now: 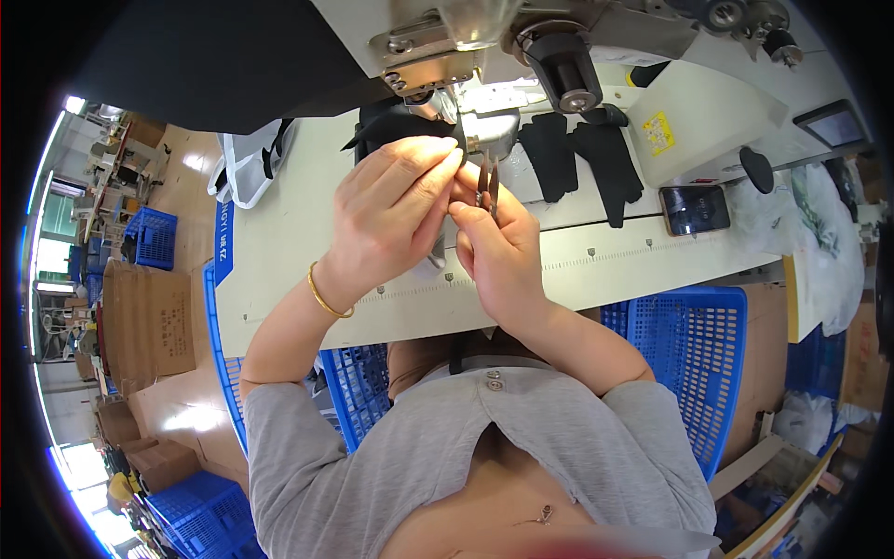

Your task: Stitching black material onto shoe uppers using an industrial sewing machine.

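Note:
My left hand [391, 200] is closed, its fingertips pinched together at the edge of a black fabric piece [396, 123] under the sewing machine's head [433, 79]. The exact spot it pinches is partly hidden by the fingers. Close beside it, my right hand [503, 256] is wrapped round a pair of thread snips [489, 186], blades pointing up and away from me. The fingertips of both hands nearly meet just in front of the needle area. To the right, two black fabric pieces [549, 158] lie on the white sewing table [307, 270].
A dark phone [694, 210] lies at the table's right, near clear plastic bags [801, 233]. A white plastic bag [256, 168] hangs at the left edge. Blue baskets [694, 363] stand below the table. Cardboard boxes [149, 326] are on the floor at left.

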`<state>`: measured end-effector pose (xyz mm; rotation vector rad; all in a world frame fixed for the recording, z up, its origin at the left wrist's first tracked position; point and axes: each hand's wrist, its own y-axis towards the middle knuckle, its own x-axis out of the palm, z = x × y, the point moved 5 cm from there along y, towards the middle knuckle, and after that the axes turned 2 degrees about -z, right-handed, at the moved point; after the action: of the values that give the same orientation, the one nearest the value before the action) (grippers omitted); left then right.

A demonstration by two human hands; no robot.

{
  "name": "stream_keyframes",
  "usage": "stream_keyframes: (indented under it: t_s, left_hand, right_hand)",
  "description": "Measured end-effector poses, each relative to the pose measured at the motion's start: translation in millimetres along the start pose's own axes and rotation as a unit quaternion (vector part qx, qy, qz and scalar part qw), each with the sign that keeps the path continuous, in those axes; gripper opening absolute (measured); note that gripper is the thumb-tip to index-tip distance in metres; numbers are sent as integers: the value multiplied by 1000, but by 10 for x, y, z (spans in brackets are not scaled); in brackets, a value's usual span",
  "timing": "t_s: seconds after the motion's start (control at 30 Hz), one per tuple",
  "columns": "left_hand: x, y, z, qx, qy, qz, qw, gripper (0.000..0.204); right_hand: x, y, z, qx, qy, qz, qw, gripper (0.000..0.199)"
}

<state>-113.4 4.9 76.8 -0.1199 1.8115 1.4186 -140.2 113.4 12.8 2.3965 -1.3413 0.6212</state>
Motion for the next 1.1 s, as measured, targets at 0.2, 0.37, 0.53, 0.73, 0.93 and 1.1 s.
stream_keyframes:
  t_s: [0.2, 0.37, 0.53, 0.73, 0.93, 1.1]
  left_hand:
    - [-13, 20, -31, -10, 20, -10, 1000, 23]
    - [34, -8, -62, -18, 19, 2, 1000, 23]
    - [46, -17, -100, -21, 26, 20, 999, 21]
    - [46, 4, -187, -38, -6, 22, 999, 18]
    - [36, -3, -218, -40, -15, 23, 999, 19]
    - [34, -22, -240, -40, -18, 22, 999, 19]
  right_hand:
    - [22, 98, 17, -10, 1, -1, 1000, 30]
    - [22, 110, -14, -1, 12, 7, 1000, 35]
    - [25, 113, -12, -6, 2, -5, 1000, 38]
    - [81, 145, 2, -15, 1, -9, 1000, 39]
    - [125, 155, 10, -23, 13, -14, 1000, 40]
    - [136, 157, 40, -22, 25, -23, 999, 41]
